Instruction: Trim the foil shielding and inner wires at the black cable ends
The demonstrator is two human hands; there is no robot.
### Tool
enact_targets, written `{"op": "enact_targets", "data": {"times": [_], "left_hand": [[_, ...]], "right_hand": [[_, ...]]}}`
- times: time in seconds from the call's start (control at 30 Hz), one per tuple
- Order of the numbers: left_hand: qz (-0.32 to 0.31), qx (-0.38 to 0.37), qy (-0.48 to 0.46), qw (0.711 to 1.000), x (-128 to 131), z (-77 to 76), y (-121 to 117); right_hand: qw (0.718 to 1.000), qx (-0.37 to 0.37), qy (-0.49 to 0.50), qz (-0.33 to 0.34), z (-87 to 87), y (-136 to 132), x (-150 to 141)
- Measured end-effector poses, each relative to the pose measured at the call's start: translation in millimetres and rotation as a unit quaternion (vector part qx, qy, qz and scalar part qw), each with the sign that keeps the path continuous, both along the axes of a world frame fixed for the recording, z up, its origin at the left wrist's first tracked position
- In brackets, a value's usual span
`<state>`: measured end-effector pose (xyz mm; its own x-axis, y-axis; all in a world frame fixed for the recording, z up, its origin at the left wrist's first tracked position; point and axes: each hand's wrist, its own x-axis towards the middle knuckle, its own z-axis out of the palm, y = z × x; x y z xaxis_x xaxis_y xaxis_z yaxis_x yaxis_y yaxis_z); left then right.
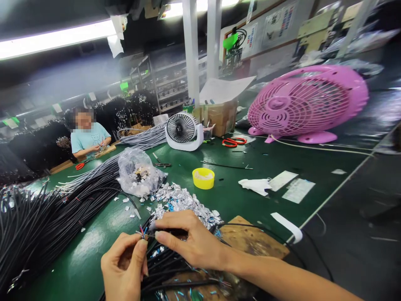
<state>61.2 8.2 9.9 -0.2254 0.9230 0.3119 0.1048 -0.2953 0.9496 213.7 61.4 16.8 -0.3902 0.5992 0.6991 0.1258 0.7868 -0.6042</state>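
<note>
My left hand (125, 265) is closed, pinching the stripped end of a black cable (250, 228), where thin red and blue inner wires (142, 231) stick up. My right hand (191, 240) is closed on the same cable just right of that end, thumb and forefinger pinching its black sheath. The cable runs off to the right over a wooden board (253, 242). Under my hands lies a bundle of black cables (169, 267). Behind my fingers sits a heap of silver foil scraps (180, 200).
The green table (232, 192) carries a large pile of black and grey cables (46, 213), a clear plastic bag (138, 171), a yellow cup (203, 178), a white fan (183, 130), a pink fan (308, 102), red scissors (233, 142) and paper labels (290, 186). A person (89, 138) works at the far left.
</note>
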Motion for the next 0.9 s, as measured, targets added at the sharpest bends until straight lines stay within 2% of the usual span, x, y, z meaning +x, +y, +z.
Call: {"op": "enact_targets", "data": {"times": [0.2,0.6,0.77,0.9], "left_hand": [[-0.007,0.012,0.006,1.000,-1.6,0.0,1.1],[-0.022,0.013,0.025,0.999,-2.1,-0.3,2.1],[-0.001,0.035,0.064,0.997,-0.5,0.0,2.4],[0.040,0.081,0.115,0.989,2.0,3.4,0.7]], "right_hand": [[1.000,-0.008,0.006,0.022,0.4,1.1,-1.5],[1.000,-0.005,0.000,0.015,-3.4,-0.7,0.7],[1.000,-0.018,-0.006,0.017,-3.2,0.0,0.1],[0.999,-0.037,-0.013,0.029,-3.2,1.2,0.2]]}}
